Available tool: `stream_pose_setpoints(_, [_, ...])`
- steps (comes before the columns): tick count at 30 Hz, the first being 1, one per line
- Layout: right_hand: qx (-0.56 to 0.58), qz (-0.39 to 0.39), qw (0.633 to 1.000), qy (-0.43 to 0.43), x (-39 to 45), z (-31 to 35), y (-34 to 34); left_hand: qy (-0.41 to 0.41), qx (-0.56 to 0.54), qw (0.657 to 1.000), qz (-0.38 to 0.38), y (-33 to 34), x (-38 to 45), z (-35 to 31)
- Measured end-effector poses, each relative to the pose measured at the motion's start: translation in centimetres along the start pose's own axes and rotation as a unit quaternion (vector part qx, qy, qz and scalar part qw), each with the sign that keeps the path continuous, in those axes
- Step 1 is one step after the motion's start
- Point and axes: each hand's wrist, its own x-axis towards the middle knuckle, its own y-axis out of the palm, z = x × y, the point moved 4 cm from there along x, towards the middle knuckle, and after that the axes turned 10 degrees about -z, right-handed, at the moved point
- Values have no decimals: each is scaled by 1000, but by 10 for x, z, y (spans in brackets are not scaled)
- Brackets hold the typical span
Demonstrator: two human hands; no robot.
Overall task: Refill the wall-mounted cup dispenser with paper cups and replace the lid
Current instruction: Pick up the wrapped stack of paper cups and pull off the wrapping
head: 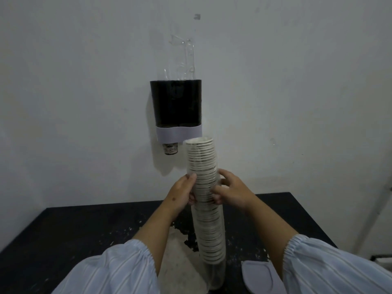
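Against the pale wall (297, 81), a cup dispenser (176, 102) is mounted, made up of a black body with a grey band (179, 134) at its lower edge and a clear tube (186, 58) rising above it. Below the band, the bottom of one cup (170, 149) is seen protruding. In front of the dispenser and slightly to its right, a tall stack of paper cups (204, 183) is held upright, its open top reaching just up to the grey band. The stack appears to be wrapped in a clear plastic sleeve (215, 274), whose empty lower end hangs below the last cup, over the desk (74, 230). The stack is gripped near its upper half from both sides: the left hand (183, 193) is closed on its left side with the thumb laid along the cups, and the right hand (232, 190) is closed on its right side, fingers (218, 197) curled around the front. Both forearms emerge from light striped sleeves (118, 270). On the dark, scuffed desk, a grey oval lid (257, 276) is lying flat near the right forearm, well apart from the dispenser.
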Motion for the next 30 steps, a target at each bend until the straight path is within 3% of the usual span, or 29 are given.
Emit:
stream_pose_setpoints(8, [-63,-42,992,-105,3,3,4,32,-22,999,3,2,-6,-10])
stream_pose_setpoints(16, [-24,-50,992,-112,5,3,3,85,-41,996,3,3,0,-24])
stream_pose_setpoints(22, [19,-50,988,-146,15,22,16,165,-39,984,-53,7,12,-45])
stream_pose_setpoints(30, [32,-33,992,-115,14,-5,41,110,-50,991,-66,-2,16,-20])
